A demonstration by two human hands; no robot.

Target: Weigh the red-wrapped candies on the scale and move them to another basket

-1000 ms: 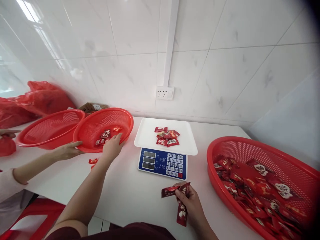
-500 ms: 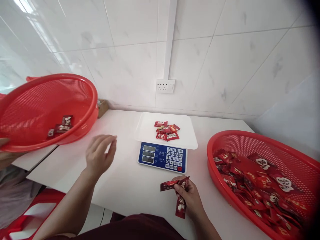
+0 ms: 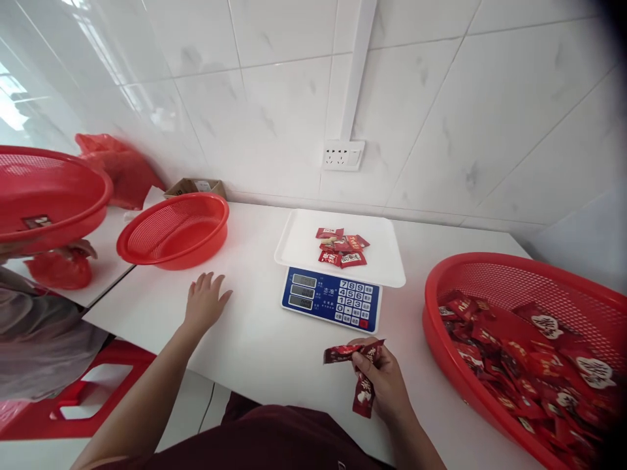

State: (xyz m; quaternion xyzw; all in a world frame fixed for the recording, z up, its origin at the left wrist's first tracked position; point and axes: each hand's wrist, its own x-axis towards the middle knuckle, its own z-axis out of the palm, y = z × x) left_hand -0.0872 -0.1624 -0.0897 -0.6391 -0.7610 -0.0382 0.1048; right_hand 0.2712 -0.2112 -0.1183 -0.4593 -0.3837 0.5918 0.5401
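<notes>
My right hand (image 3: 382,378) pinches two long dark red snack packets (image 3: 364,395), crossed over each other, above the table's front part. My left hand (image 3: 206,303) is open, palm down with fingers apart, over or on the tabletop; I cannot tell whether it touches. It is nearest to a small red mesh basket (image 3: 196,245) with nothing visible in it. On the scale (image 3: 321,301), several small red snack packets (image 3: 343,247) lie in a pile on the white tray (image 3: 385,267). To the right, a large red basket (image 3: 434,326) holds many red packets.
At the left, a co-worker's hand (image 3: 81,249) is by a red plastic bag (image 3: 61,271), below a raised red basket (image 3: 88,222) with a packet inside. A cardboard box (image 3: 215,188) and a bigger red bag (image 3: 120,173) sit by the wall. A red stool (image 3: 117,378) stands below.
The co-worker's basket has moved left, and the small red basket now shows on the table. My left hand's fingers have spread from a curled pose. My right hand still holds both packets.
</notes>
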